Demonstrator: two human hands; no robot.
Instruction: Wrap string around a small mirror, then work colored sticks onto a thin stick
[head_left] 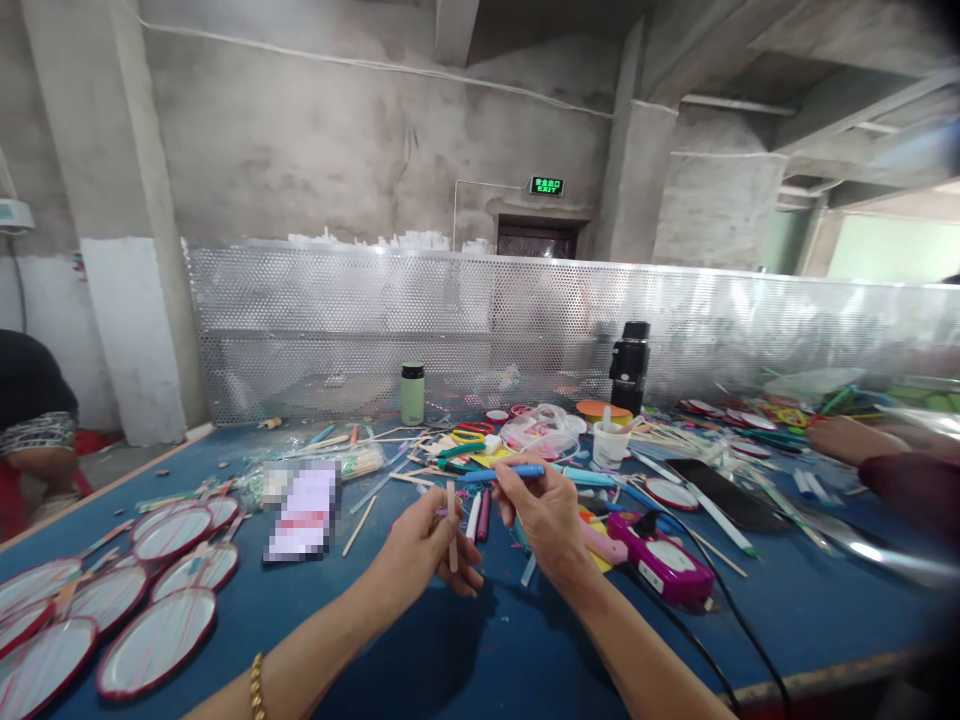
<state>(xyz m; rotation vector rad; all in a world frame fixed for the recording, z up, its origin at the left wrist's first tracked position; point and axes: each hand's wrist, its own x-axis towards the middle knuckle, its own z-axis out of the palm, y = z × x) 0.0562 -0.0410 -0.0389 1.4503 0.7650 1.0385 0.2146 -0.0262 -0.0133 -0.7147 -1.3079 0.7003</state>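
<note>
Nearest: gold bracelet [257,688] on L wrist side, blue tabletop [480,660] bare betw. forearms.

L hand [424,545]: pinching flat wooden stick [452,530] betw. thumb + fingers, long axis approx. upright in view. R hand [544,510]: closed in a pen-type grip on blue pen-like tool [521,471], long axis approx. level, running L–R. Both raised over tabletop, close together, L slightly nearer the body.

Key relation: stick and tool approx. crosswise; far end of stick just beside L end of tool. Contact vs. gap: can't tell, depth unclear. To reach stick from R hand: go L and a little nearer the body.

Hidden/unclear: part of tool under R fingers; some L fingers behind stick; tip of tool lost against clutter. Dark bit at L fingers, too small to ID.

L of L hand: red-rimmed white discs [176,535], overlapping, some cut off at edge; then phone [304,510], screen pixelated. Just R of R hand: pink handle-like part [604,543], partly covered, + purple box [664,565] w/ black cables. Just beyond, betw. hands: maroon stick [484,515]. Farther, past R hand: white cup [610,447], black flask [630,365]; past L hand: green flask [412,395]. Far R: co-worker's maroon sleeve [911,475], blurred. Behind all: perforated metal screen [337,320].
</note>
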